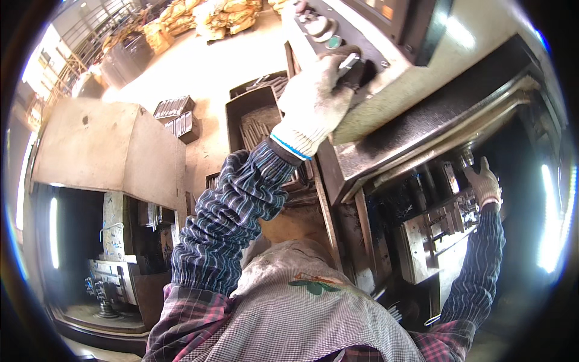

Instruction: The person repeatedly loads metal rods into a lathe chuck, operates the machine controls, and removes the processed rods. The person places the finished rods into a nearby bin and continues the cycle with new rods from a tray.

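- Gloved left hand (315, 99) is gripping the black lever handle (351, 67) on the grey press machine's control panel (386, 90).
- Gloved right hand (484, 184) is resting half-open on the steel die block (446, 220), beneath the ram.
- Dark metal tray of rods (253, 117) is sitting behind the left forearm.

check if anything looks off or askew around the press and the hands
Nothing stands out. The left hand in a white knit glove grips the dark metal lever on the control panel; the gloved right hand rests on the steel die tooling inside the press.

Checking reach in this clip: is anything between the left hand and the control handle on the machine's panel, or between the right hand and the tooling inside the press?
Nothing visible. The left hand already grips the handle; the right hand rests directly on the tooling.
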Available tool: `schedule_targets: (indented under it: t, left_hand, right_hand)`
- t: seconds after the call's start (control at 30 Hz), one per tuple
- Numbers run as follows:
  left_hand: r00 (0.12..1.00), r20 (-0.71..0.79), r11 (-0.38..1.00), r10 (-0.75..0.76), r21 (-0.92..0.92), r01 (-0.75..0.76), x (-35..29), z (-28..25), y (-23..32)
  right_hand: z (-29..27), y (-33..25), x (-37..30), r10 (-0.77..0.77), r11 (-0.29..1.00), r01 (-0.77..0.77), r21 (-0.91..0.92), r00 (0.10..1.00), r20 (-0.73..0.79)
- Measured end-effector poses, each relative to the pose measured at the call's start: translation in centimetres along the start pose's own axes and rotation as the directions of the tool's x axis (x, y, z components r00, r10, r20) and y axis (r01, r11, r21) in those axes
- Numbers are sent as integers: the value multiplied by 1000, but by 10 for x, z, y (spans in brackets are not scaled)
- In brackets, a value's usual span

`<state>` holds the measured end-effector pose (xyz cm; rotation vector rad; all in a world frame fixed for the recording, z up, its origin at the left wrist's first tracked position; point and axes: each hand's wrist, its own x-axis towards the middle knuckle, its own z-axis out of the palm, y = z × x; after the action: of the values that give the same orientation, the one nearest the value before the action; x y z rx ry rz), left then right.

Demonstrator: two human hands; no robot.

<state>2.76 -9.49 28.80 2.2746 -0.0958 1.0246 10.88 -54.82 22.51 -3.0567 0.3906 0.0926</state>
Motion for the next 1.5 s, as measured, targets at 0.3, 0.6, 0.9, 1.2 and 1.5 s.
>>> schedule_targets:
  t: [0.3, 0.6, 0.9, 1.2, 1.5]
  left_hand:
    - [946, 299, 824, 124, -563, 70, -142, -56, -49]
    - [914, 355, 842, -198, -416, 344, -282, -186, -139]
    - [863, 73, 431, -500, -843, 322, -341, -365, -105]
    - [606, -397, 456, -689, -888, -63, -404, -454, -85]
    - [407, -546, 621, -732, -780, 71, -429, -505, -141]
  right_hand:
    - [-55, -112, -173, -355, 794, 361, 489, 928, -109]
    - [17, -266, -302, -862, 506, 728, 462, 453, 228]
    - [83, -449, -454, -929, 93, 907, 410, -70, 364]
    - [137, -574, -564, -629, -380, 603, 702, -725, 282]
    - [189, -674, -627, -420, -128, 430, 894, -840, 344]
